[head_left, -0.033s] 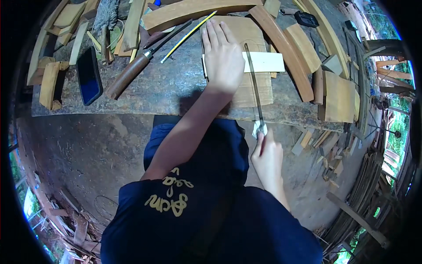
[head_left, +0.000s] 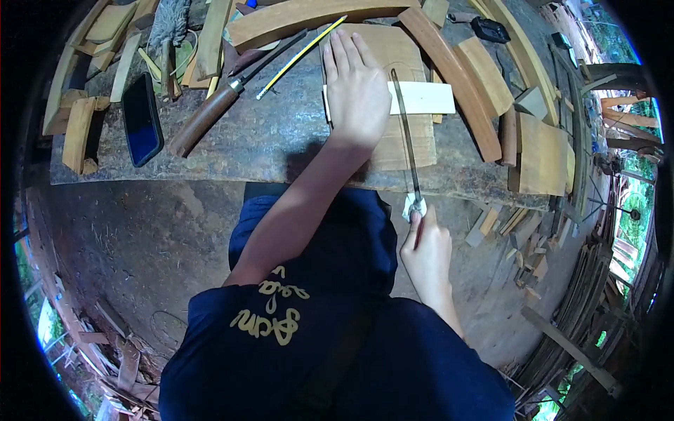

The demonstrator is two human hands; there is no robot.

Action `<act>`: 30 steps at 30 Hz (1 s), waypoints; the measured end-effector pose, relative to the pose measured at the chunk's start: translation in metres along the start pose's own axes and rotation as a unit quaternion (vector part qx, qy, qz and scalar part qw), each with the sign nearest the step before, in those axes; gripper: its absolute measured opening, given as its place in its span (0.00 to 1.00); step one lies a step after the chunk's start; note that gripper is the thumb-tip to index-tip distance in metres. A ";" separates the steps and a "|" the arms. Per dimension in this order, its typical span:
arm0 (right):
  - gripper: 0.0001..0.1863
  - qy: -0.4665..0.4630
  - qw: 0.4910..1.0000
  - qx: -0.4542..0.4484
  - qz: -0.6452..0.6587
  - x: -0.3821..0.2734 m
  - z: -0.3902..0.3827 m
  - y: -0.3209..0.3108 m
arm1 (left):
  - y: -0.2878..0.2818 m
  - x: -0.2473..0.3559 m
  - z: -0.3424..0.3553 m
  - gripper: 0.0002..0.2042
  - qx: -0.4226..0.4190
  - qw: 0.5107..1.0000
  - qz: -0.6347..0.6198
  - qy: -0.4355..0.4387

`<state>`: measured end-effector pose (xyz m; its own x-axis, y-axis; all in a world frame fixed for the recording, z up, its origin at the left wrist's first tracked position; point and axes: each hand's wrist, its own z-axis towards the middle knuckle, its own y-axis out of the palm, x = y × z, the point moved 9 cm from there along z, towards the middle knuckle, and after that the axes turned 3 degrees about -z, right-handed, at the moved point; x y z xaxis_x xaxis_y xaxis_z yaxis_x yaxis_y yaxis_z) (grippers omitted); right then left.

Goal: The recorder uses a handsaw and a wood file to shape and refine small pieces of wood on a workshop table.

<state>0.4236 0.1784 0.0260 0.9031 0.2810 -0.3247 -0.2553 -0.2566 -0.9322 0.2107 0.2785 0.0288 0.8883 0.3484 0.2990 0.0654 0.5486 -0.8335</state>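
Note:
My left hand (head_left: 356,98) lies flat, palm down, with its fingers stretched forward. It presses on a pale wooden strip (head_left: 427,99) and the flat brown board (head_left: 393,151) under it; a yellow pencil (head_left: 298,59) lies close by its fingertips. In my right hand (head_left: 430,249), just off the bench's near edge, is a long thin dark metal tool (head_left: 407,144) with a white wrap at its base. The fingers close round its handle end, which they mostly hide. Its shaft crosses over the strip, with the rounded tip over the board; whether it touches the strip I cannot tell.
On the worn bench (head_left: 232,158) lie a wooden-handled tool (head_left: 207,119), a phone (head_left: 142,119) and a grey-bristled brush (head_left: 168,28). Curved wooden pieces (head_left: 456,81) border the board at the back and right. Wood offcuts (head_left: 526,245) litter the floor at right.

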 end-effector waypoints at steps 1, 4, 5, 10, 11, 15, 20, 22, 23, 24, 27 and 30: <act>0.11 -0.001 1.000 0.001 0.000 -0.003 0.001 0.000 | -0.001 0.001 0.000 0.33 -0.002 1.000 0.004 0.004; 0.11 -0.021 0.999 0.028 0.002 -0.015 0.037 -0.002 | -0.001 0.004 0.002 0.33 -0.009 1.000 0.018 0.012; 0.11 -0.019 0.999 0.029 0.001 -0.014 0.033 -0.002 | 0.000 0.005 0.004 0.33 -0.013 0.999 0.032 0.013; 0.11 0.002 1.000 0.008 0.013 -0.003 0.000 0.001 | 0.000 0.001 0.002 0.32 -0.007 1.000 0.020 0.001; 0.11 0.007 1.000 0.012 0.014 -0.004 -0.003 -0.002 | 0.001 0.002 0.001 0.32 -0.011 1.000 0.015 0.005; 0.10 -0.008 1.000 0.029 0.001 -0.014 0.031 -0.001 | 0.001 0.007 0.001 0.32 -0.022 0.999 0.035 0.014; 0.09 0.009 1.000 -0.004 0.009 0.000 -0.007 0.002 | 0.000 0.000 -0.001 0.31 -0.011 1.000 0.028 -0.001; 0.09 0.005 1.000 0.009 0.001 -0.005 0.005 0.001 | 0.001 0.004 0.001 0.29 -0.014 0.999 0.049 0.008; 0.09 -0.002 1.000 0.022 -0.004 -0.009 0.016 -0.001 | 0.001 0.007 0.002 0.28 -0.016 0.997 0.073 0.017; 0.10 -0.010 1.000 0.020 -0.018 -0.011 0.027 0.001 | 0.002 0.008 0.000 0.28 -0.018 0.997 0.071 0.019; 0.11 0.003 0.999 0.033 0.007 -0.013 0.016 -0.003 | -0.001 0.002 0.003 0.32 -0.017 0.999 0.036 0.005; 0.11 0.019 0.999 -0.006 0.030 0.006 -0.005 0.006 | 0.002 0.000 0.001 0.33 -0.030 0.999 0.037 -0.003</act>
<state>0.4291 0.1737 0.0192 0.8991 0.2293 -0.3728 -0.3049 -0.2829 -0.9094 0.2104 0.2805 0.0279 0.8886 0.3912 0.2394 0.0281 0.4745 -0.8798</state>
